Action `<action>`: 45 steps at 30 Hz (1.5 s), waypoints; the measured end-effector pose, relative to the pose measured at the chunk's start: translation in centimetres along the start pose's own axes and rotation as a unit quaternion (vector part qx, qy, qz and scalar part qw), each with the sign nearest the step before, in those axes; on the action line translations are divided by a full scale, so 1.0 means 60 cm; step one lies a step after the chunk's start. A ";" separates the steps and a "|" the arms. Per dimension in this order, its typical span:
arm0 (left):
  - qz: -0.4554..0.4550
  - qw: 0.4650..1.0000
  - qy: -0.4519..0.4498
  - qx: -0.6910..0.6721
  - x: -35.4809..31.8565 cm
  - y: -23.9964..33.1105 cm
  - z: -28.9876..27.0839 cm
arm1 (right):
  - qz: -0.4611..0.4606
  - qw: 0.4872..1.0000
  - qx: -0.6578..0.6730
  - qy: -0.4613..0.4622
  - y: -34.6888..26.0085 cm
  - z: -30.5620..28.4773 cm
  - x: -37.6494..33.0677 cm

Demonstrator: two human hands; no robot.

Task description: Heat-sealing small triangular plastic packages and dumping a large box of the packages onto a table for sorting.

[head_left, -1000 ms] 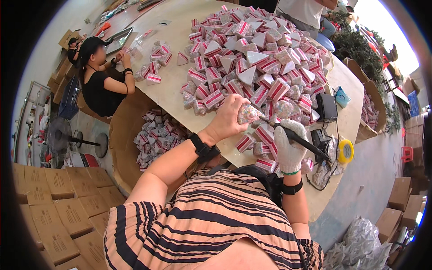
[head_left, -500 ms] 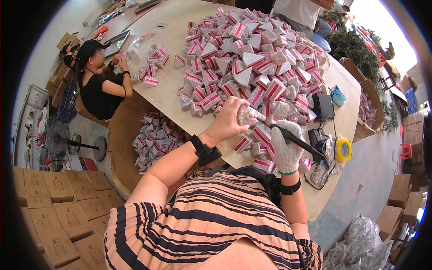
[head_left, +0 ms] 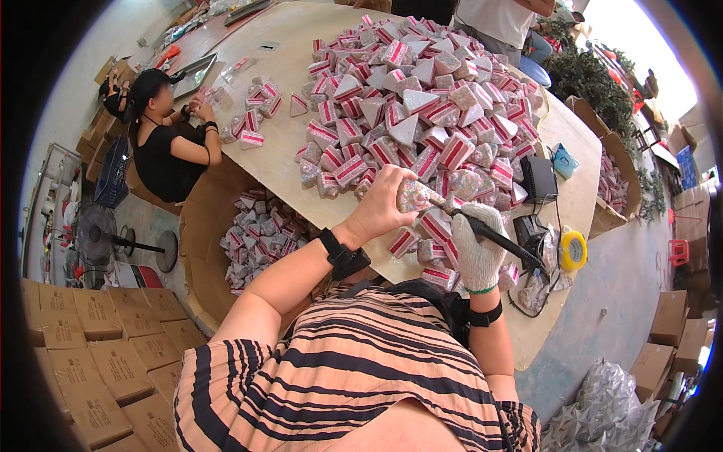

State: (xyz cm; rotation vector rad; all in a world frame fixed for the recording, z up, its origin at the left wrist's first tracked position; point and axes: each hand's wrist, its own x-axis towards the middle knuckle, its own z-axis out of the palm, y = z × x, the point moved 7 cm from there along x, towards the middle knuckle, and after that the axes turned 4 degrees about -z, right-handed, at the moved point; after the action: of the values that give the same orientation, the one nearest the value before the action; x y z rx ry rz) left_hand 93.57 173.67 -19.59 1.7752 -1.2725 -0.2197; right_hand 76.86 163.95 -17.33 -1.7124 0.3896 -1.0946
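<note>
My bare left hand [head_left: 379, 205] is closed round a toy cake slice [head_left: 412, 196] speckled with coloured sprinkles, above the near edge of the table. In a white knitted glove, my right hand [head_left: 480, 245] grips a black soldering iron [head_left: 514, 248]. Its thin metal tip points left and meets the right side of the slice; whether it goes in cannot be seen. Behind both hands rises a big heap of wedge-shaped cake slices [head_left: 416, 129], white and speckled with pink bands. Several more lie beside the glove.
On the table's right stand a black box [head_left: 538, 179], a cable and a yellow tape roll [head_left: 573, 250]. A cardboard bin [head_left: 197, 248] of slices is at the left, a second bin [head_left: 631, 177] at the right. A co-worker [head_left: 167, 139] sits across the left corner. Cartons [head_left: 98, 316] are stacked lower left.
Almost nothing differs. Both hands keep the same hold, with the iron's tip still at the slice. The co-worker's hands have shifted slightly.
</note>
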 end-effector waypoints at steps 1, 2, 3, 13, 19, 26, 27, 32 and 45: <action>0.000 1.000 0.000 0.000 0.000 0.001 0.000 | 0.000 1.000 0.000 0.000 -0.001 0.000 0.000; -0.001 1.000 -0.003 -0.001 0.001 0.002 0.000 | 0.002 1.000 -0.001 0.000 -0.001 0.000 0.000; -0.002 1.000 -0.005 -0.002 0.001 0.002 0.000 | 0.004 1.000 -0.001 -0.001 -0.002 -0.001 0.000; 0.002 1.000 -0.006 0.005 0.000 -0.003 0.003 | 0.002 1.000 -0.005 -0.007 0.000 0.002 0.000; 0.004 1.000 -0.006 0.022 -0.002 -0.006 0.003 | -0.002 0.999 -0.026 -0.022 0.002 0.008 0.001; 0.002 1.000 -0.002 0.031 -0.005 -0.009 0.005 | -0.023 0.999 -0.031 -0.032 0.004 0.016 0.004; 0.001 0.999 -0.002 0.033 -0.005 -0.010 0.005 | -0.014 0.999 -0.035 -0.035 0.007 0.016 0.004; -0.003 1.000 -0.004 0.020 -0.005 -0.014 0.008 | 0.015 0.999 -0.028 -0.039 0.017 0.017 0.003; -0.298 0.855 -0.164 0.392 -0.114 -0.197 -0.214 | 0.105 0.992 0.056 0.040 0.038 -0.039 0.004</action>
State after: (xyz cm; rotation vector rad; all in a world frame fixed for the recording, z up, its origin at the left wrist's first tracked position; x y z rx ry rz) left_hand 105.96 187.16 -23.47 2.9381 -1.0595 -0.4021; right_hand 75.59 161.45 -19.04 -1.4955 0.5376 -1.0137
